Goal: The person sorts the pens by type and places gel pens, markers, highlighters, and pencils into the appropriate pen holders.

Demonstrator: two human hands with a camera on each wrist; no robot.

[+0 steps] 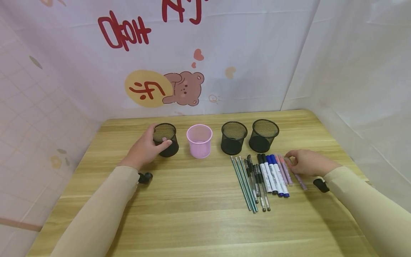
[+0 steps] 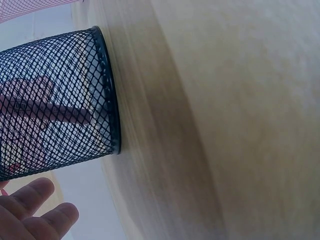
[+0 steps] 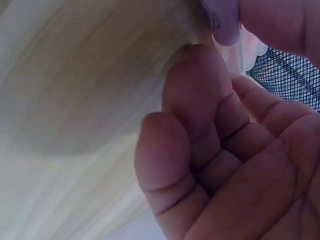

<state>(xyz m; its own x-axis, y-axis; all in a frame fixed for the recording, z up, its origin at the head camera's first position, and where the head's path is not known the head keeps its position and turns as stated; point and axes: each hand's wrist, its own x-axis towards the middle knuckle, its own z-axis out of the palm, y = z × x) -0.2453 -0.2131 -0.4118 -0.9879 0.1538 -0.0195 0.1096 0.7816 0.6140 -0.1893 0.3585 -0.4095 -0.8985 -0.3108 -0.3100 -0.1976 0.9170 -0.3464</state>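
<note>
Holding: leftmost black cup [image 1: 169, 147] is clasped by the left hand [image 1: 145, 148].
Pinching: outermost pink pen [image 1: 301, 183] is pinched, on the table [image 1: 179, 228], by the right hand [image 1: 306, 162].
Cups [image 1: 199, 147]: four are stood in a row.
Outside: pencils [image 1: 245, 184], black pens [image 1: 259, 177], markers [image 1: 274, 175] are grouped; little seems done, most left.

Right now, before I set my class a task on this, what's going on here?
A person's left hand holds the leftmost black mesh cup, in a row with a pink cup and two more black cups. The right hand grips the rightmost purple pen; whether it is lifted is unclear. Nearby, markers, clear-barrelled pens and teal pencils lie on the table.
</note>
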